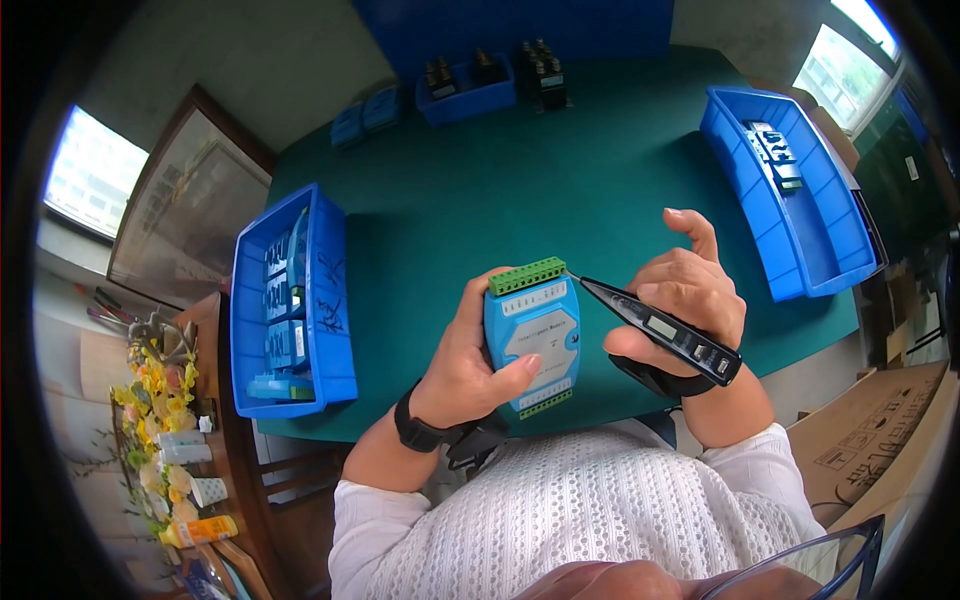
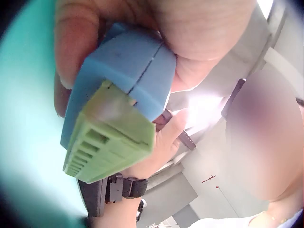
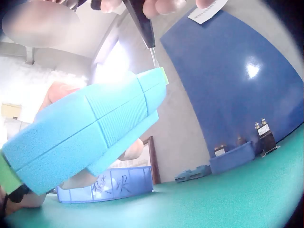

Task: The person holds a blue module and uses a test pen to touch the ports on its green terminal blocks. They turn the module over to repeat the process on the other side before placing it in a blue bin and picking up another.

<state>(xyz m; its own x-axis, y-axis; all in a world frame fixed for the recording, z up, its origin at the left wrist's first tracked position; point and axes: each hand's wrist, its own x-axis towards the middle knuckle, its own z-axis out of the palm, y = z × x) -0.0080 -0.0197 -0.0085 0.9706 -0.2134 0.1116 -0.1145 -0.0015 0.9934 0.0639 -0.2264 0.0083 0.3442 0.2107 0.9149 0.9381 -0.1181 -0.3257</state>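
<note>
My left hand [image 1: 462, 362] grips a blue electronic module [image 1: 537, 335] by its side, thumb lying over the pale labelled face. A green terminal block [image 1: 527, 275] runs along the module's far end, and another green strip [image 1: 546, 404] lines the near end. In my right hand [image 1: 690, 290] is a black digital voltage tester pen [image 1: 660, 327] with a small display; the index finger sticks up off it. The pen's thin metal tip [image 3: 155, 58] is right at the terminal block's right end. In the left wrist view the block's slots [image 2: 90, 142] face the camera.
At the left stands a blue bin [image 1: 340, 330] holding several blue modules. Another blue bin [image 1: 815, 225] with green-and-white parts is at the right. Along the green table's [image 1: 440, 220] back are a small blue bin [image 1: 470, 98], black metal-topped components [image 1: 545, 80] and blue modules [image 1: 365, 115].
</note>
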